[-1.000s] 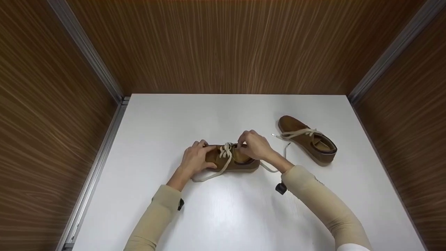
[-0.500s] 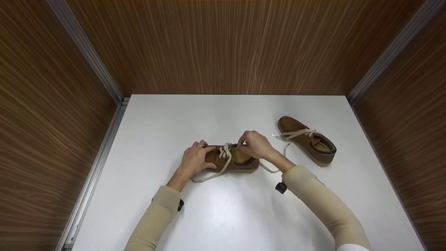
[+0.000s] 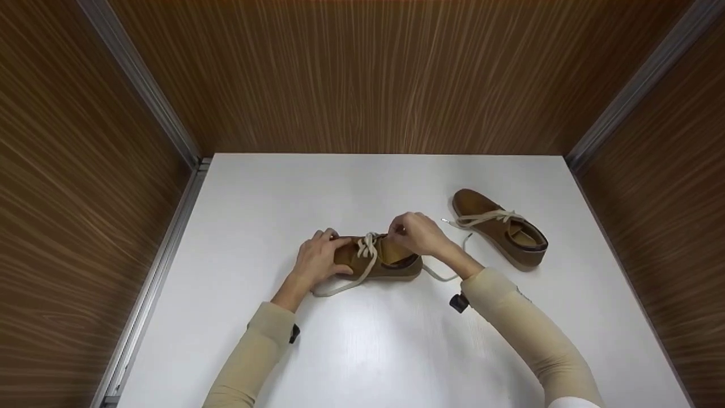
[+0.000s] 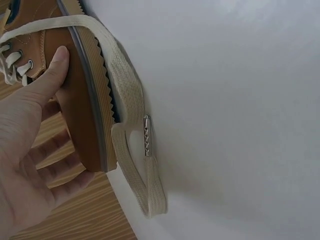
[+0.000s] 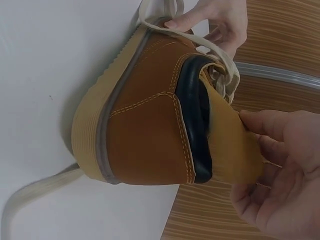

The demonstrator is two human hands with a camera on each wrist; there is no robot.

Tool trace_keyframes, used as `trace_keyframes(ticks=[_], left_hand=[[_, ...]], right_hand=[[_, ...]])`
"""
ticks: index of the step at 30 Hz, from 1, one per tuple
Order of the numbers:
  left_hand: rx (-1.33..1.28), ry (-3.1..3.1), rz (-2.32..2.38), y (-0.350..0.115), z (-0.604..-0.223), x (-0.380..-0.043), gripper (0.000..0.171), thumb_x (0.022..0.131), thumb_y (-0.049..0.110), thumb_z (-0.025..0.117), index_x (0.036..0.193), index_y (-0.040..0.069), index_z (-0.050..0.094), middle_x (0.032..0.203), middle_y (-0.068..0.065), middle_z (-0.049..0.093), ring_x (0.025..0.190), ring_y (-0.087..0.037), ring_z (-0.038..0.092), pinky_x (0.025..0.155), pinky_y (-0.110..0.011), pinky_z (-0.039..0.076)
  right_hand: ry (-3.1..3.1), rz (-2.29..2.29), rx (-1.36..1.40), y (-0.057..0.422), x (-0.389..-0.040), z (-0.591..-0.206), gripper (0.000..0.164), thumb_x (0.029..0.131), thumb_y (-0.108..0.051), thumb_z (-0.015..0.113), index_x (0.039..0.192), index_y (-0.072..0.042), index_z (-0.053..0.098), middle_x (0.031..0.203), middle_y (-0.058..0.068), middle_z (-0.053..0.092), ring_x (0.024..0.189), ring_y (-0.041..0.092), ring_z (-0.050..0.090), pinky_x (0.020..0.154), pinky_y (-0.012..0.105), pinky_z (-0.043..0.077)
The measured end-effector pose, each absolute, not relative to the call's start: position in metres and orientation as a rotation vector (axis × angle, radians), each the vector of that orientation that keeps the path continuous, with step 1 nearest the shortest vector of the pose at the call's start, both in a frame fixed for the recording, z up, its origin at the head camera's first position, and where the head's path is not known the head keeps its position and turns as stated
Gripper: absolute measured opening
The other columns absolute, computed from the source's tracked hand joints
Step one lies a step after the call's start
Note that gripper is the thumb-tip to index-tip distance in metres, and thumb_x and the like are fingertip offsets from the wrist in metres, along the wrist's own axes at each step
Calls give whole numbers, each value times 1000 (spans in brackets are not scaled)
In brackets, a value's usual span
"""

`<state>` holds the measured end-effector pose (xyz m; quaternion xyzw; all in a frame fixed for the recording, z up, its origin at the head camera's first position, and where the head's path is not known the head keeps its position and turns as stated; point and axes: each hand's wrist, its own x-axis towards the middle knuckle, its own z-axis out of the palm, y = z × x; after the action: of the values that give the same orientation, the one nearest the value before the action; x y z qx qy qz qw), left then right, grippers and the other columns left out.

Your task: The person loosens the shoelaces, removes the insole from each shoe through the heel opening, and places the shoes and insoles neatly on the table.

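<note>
A brown leather shoe (image 3: 399, 273) with cream laces lies on the white table, its toe toward the left. My left hand (image 3: 317, 258) grips the toe, the thumb (image 4: 57, 62) on the near side and the fingers on the far side. At the shoe's opening, my right hand (image 3: 418, 233) holds the tan tongue (image 5: 227, 145), which stands out past the dark padded collar (image 5: 192, 120). One loose lace end (image 4: 125, 75) trails over the near side onto the table, its metal tip (image 4: 147, 135) showing. Another lace end (image 3: 436, 275) lies behind the heel.
A matching brown shoe (image 3: 507, 241) stands at the back right, its laces (image 3: 481, 217) draped across it. The white table (image 3: 272, 192) is bounded by wood-grain panels (image 3: 362, 79) at the back and both sides.
My right hand has shifted slightly to the right, with more of the tongue showing. My left hand and both shoes stay where they were.
</note>
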<state>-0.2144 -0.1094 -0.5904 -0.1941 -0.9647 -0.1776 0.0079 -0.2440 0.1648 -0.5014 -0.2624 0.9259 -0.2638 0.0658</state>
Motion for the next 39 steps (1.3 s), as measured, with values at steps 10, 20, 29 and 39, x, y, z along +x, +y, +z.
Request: trace_keyframes(ticks=[10,20,29,39], left_hand=[[-617,-3018,-513,-110,-588,-214,78,75,54,90,143,24,67,131,-11,63,116,-32,60,90,-52,57],[-637,-3003,-466,-108,-589,-215,79,74,56,89,143,25,67,129,-9,63,109,-30,61,81,-45,58],[-624,-3004,-487,-108,-589,-215,79,74,55,90,143,25,67,131,-11,63,113,-32,61,85,-49,58],[-623,-3016,-469,-109,-589,-216,80,75,56,89,145,25,66,131,-11,63,112,-32,61,85,-48,58]], right_hand=[[2777,-873,-729,175,-248,-494,9,96,-8,72,90,-6,78,89,10,79,75,15,62,70,28,50],[2757,-902,-713,180,-249,-495,6,95,-4,75,91,-4,79,93,13,81,83,23,73,76,37,60],[2746,-886,-701,184,-252,-497,10,93,-1,74,101,2,80,99,16,81,94,31,77,86,47,64],[2734,-849,-715,188,-252,-499,11,92,-8,80,100,-1,82,99,15,82,94,30,77,86,47,64]])
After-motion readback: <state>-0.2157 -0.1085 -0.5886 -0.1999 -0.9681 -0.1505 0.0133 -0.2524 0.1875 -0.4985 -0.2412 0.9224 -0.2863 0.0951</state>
